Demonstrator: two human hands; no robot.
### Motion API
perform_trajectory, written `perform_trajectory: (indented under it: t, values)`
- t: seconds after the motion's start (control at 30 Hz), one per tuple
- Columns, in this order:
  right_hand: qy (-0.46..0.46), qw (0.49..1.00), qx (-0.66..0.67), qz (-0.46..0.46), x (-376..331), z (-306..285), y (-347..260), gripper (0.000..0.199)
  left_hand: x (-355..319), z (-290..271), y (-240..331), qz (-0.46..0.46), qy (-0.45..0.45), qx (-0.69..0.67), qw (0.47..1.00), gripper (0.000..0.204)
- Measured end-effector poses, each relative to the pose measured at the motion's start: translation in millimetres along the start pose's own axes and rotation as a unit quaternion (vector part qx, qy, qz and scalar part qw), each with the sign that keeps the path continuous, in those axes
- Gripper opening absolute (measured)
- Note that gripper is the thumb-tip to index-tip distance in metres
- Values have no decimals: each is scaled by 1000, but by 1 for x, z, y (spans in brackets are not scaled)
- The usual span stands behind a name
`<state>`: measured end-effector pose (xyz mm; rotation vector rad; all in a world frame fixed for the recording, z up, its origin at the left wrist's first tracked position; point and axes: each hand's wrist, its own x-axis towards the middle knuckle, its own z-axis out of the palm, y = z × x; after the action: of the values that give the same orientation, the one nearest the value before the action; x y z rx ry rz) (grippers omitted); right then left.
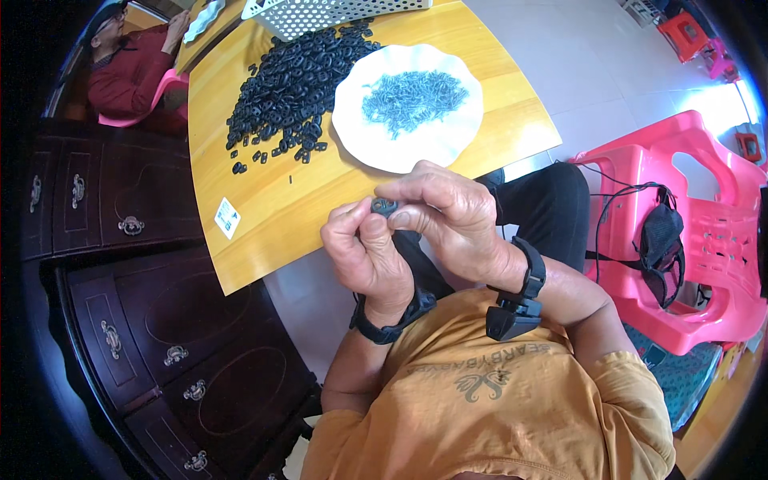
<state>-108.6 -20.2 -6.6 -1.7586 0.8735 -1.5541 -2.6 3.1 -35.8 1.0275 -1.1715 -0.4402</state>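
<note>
A small dark plastic piece (384, 206) is pinched between my two hands, just off the near edge of the table. My left hand (364, 252) grips its left side with thumb and fingers. From the right, the thumb and forefinger of my right hand (452, 210) close on the same piece. Beyond my hands, a white scalloped plate (350, 132) holds a heap of small silvery metal pieces (412, 100), which look like springs. Left of the plate spreads a large pile of small black plastic pieces (288, 84), some with holes.
The wooden table (268, 212) bears a white card (227, 218) and a white perforated basket (336, 16) at its far edge. A dark wooden cabinet (184, 320) stands at left, a pink plastic chair (632, 160) at right. Another person (132, 72) sits at far left.
</note>
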Motion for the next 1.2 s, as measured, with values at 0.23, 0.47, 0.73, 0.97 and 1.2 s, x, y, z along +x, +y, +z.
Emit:
perform_trajectory:
  t: [0.23,0.47,0.73,0.97,1.2]
  values:
    - [-7,1000,7,-21,4,-1,0,17,1,-1,13,-27,-20,-40,999,13]
    - [-48,985,131,104,16,-10,1,33,19,-7,25,-83,-59,-138,985,19]
    - [-87,991,5,98,20,-14,1,25,21,-11,17,-198,-51,-148,968,18]
    - [-95,978,38,179,35,-14,10,22,38,0,12,-246,-65,-188,949,12]
    - [-63,991,-109,-53,41,-5,13,20,38,9,13,-159,-27,-90,983,13]
